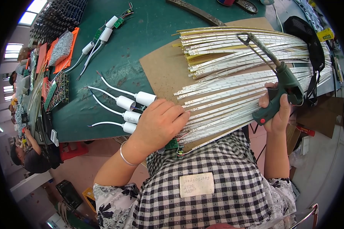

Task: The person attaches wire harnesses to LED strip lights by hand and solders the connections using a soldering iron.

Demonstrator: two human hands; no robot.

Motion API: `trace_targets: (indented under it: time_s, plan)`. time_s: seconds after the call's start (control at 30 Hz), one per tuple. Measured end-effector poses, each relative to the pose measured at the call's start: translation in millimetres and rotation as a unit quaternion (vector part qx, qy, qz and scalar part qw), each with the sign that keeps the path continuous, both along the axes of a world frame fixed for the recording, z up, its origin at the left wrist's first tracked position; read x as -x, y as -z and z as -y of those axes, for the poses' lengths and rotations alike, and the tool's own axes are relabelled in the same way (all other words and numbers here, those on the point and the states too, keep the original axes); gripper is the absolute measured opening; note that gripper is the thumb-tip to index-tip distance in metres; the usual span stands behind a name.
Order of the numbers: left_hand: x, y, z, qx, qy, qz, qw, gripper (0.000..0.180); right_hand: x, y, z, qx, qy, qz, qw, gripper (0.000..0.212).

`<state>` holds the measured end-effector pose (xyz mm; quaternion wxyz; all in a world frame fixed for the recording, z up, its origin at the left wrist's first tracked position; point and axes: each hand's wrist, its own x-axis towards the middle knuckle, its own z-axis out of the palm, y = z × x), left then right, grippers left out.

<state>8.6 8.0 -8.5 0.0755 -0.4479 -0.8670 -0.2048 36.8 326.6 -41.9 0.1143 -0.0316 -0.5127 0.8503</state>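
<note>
My right hand (275, 108) grips a dark green soldering gun (284, 82) by its handle, a finger at the trigger. Its long metal tip, with a thin feed arm beside it, points up and left above the LED strips. Many narrow white LED strips (221, 103) lie fanned across a brown board (156, 72). At their left ends my left hand (158, 124) is closed, fingertips pinched on the end of one strip. White lamp end caps (125, 103) with white wires lie beside that hand. Under its wrist a small green circuit board (172, 144) shows.
More wired white caps (105, 35) with circuit boards lie farther back on the green table (122, 61). A curved metal bar (195, 11) sits at the far edge. Black cloth (311, 45) crosses the strips' right ends. A co-worker (32, 156) is at far left.
</note>
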Motion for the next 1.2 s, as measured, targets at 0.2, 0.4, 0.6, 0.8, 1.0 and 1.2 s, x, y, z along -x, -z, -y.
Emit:
trace_targets:
  time_s: [0.2,0.4,0.6,0.8,1.0,1.2]
  plan:
    - [0.8,1.2,1.3,-0.022,-0.006,0.023,0.999,0.018,1.4,-0.3,0.0,-0.005,0.007,0.006,1.0,0.042]
    - [3.8,-8.3,8.9,-0.032,-0.046,0.026,0.998,0.021,1.5,-0.9,1.7,0.012,0.012,0.012,1.0,0.041]
    - [-0.4,-7.2,13.9,-0.03,-0.073,0.038,0.996,0.023,-0.6,0.7,0.4,0.004,0.024,0.045,0.999,0.043]
    - [19.9,-20.4,19.8,-0.016,-0.042,0.037,0.998,0.016,-5.1,-2.9,0.4,0.008,0.017,0.053,0.998,0.039]
    - [144.1,-22.7,59.6,-0.108,-0.247,-0.063,0.961,0.009,-2.4,-5.0,4.0,0.02,0.023,0.044,0.999,0.037]
    - [238.8,-1.9,78.3,-0.015,-0.349,-0.105,0.931,0.012,3.2,-3.8,4.1,0.03,0.017,0.031,0.999,0.037]
